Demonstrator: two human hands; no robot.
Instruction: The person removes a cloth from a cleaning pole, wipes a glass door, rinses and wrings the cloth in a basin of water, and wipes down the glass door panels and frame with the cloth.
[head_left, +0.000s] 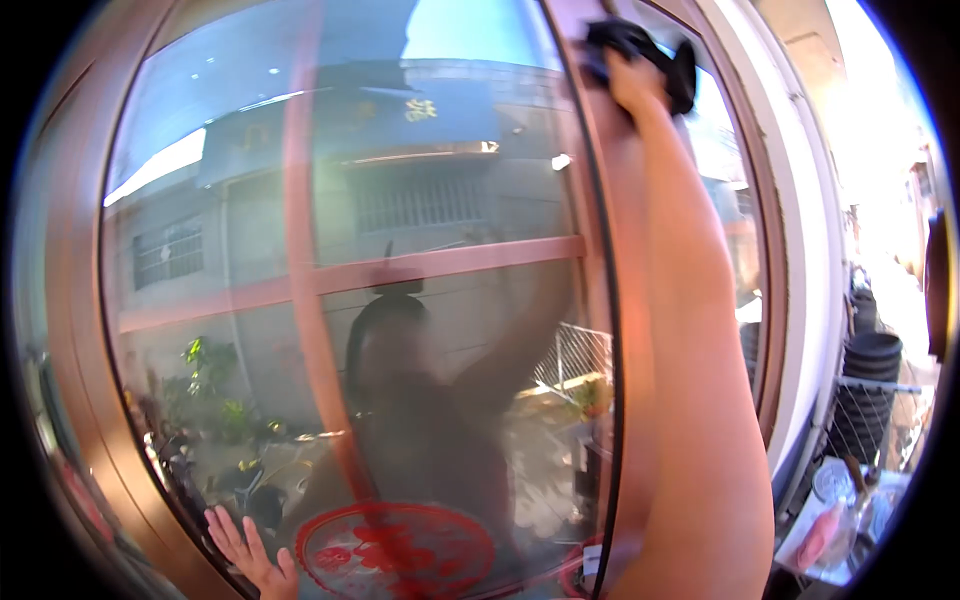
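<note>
My right hand (637, 85) is raised at the top right, its fingers closed on a dark, crumpled cloth (682, 78). The cloth lies against the brown upright frame (625, 240) of a glass door or window, and is slightly blurred. Low on the left, my left hand (245, 552) has its fingers stretched apart, close to the glass pane (220, 240); whether it touches is unclear. Beside that hand, a round red decoration (395, 550) sits low on the pane. My outstretched right arm covers part of the frame.
Reflections of a person, a building and plants fill the glass. On the right stand stacked black pots (868, 365) and wire mesh (885, 405). Below them, a surface carries a pink item (820, 537) and a clear container (832, 480). A white wall edge (790, 200) borders the frame.
</note>
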